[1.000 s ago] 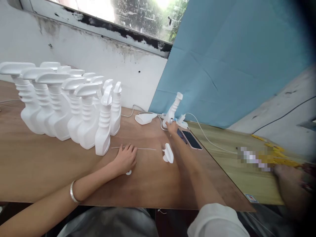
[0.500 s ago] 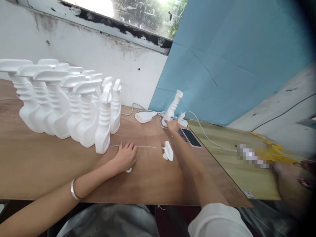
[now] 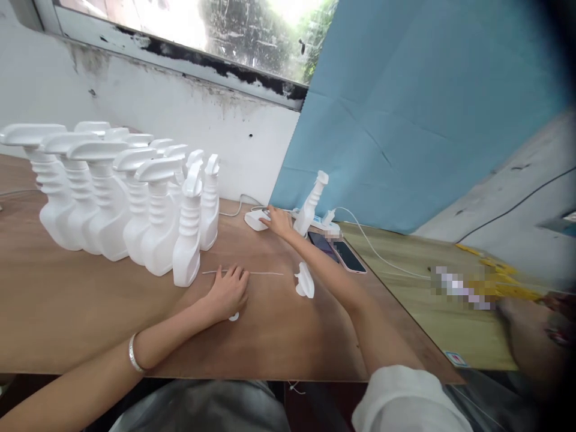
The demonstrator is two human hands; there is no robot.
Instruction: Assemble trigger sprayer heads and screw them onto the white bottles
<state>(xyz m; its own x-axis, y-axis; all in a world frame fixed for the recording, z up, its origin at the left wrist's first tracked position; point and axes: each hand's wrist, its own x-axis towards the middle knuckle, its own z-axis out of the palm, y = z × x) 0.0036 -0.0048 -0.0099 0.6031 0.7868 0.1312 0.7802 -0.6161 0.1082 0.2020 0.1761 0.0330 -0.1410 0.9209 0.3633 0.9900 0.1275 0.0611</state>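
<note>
My right hand [image 3: 279,222] reaches to the back of the table, its thumb and fingers closed around a white plastic bottle [image 3: 253,221] that lies on its side. Nearer me, my left hand [image 3: 228,292] rests on the tabletop with its fingers curled over. A thin white tube [image 3: 265,273] passes by its fingertips. From under the palm peeks a small white round part [image 3: 233,316]; the rest of it is hidden. A loose white trigger spray head [image 3: 305,281] lies to the right. One white bottle [image 3: 310,204] without a spray head stands tilted beside my right hand.
Several white spray bottles [image 3: 157,228] stand grouped at the left. Two phones [image 3: 348,257] lie near the table's right edge, by a power strip [image 3: 330,227] with a cable. At far right, a person's blurred hand [image 3: 524,324] is over another table.
My right hand has moved left, from the base of the standing bottle to the lying bottle. My left hand has stayed in place. The view has tilted up slightly.
</note>
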